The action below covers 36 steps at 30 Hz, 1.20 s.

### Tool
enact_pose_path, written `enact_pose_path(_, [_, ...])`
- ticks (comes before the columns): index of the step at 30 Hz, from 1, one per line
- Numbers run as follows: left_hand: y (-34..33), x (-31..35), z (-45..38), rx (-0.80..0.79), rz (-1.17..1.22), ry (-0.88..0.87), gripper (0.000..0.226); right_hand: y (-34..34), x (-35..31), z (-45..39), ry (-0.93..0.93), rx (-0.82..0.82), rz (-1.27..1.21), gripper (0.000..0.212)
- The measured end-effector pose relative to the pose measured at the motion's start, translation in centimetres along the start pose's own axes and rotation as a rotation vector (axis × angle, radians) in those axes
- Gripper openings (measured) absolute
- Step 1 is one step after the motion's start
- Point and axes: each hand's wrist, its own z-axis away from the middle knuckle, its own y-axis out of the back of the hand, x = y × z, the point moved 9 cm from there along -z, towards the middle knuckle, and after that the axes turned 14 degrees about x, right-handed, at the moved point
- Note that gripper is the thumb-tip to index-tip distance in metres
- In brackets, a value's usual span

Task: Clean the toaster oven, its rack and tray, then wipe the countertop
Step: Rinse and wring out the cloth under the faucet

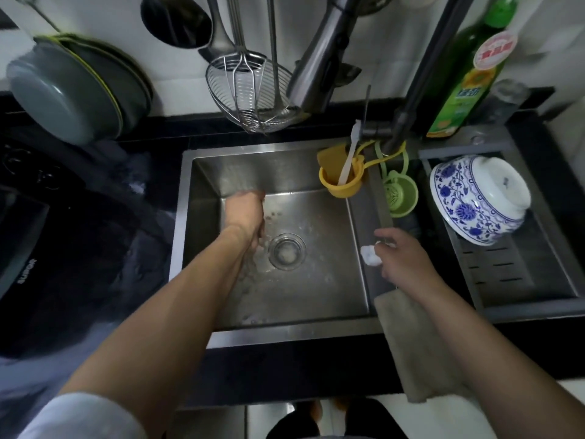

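My left hand [244, 213] reaches down into the steel sink [285, 335], just left of the round drain [286, 251]. Its fingers point downward and are blurred, so I cannot make out a grip. My right hand [400, 259] hovers over the sink's right wall and pinches a small white wad [371, 256] at its fingertips. A grey cloth [411, 346] hangs over the sink's front right edge, under my right forearm. The black countertop [285, 369] runs along the front. No toaster oven, rack or tray is in sight.
A faucet head [319, 58] hangs over the sink's back. On the back right rim are a yellow cup [343, 185] holding a white brush and a green strainer [400, 194]. A blue-and-white bowl [478, 198] lies upturned on the right drainer, a green bottle [465, 80] behind. Grey pans [72, 90] and a black appliance [25, 248] stand left.
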Motion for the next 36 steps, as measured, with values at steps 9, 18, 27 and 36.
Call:
enact_pose_path(9, [1.1, 8.7, 3.4, -0.156, 0.102, -0.369, 0.044, 1.7, -1.3, 0.2, -0.022, 0.016, -0.074, 0.033])
enact_pose_path(18, [-1.3, -7.6, 0.9, -0.295, 0.15, 0.498, 0.04, -0.8, -2.9, -1.9, 0.034, -0.064, 0.026, 0.052])
enact_pose_path(27, [-3.8, -3.7, 2.3, -0.365, 0.645, 0.55, 0.068, -3.7, -14.6, -15.1, 0.131, -0.025, 0.354, 0.102])
enact_pose_path(36, [-2.6, -3.6, 2.0, -0.225, 0.528, 0.404, 0.029, -4.1, -14.0, -15.9, 0.186, -0.022, 0.596, 0.094])
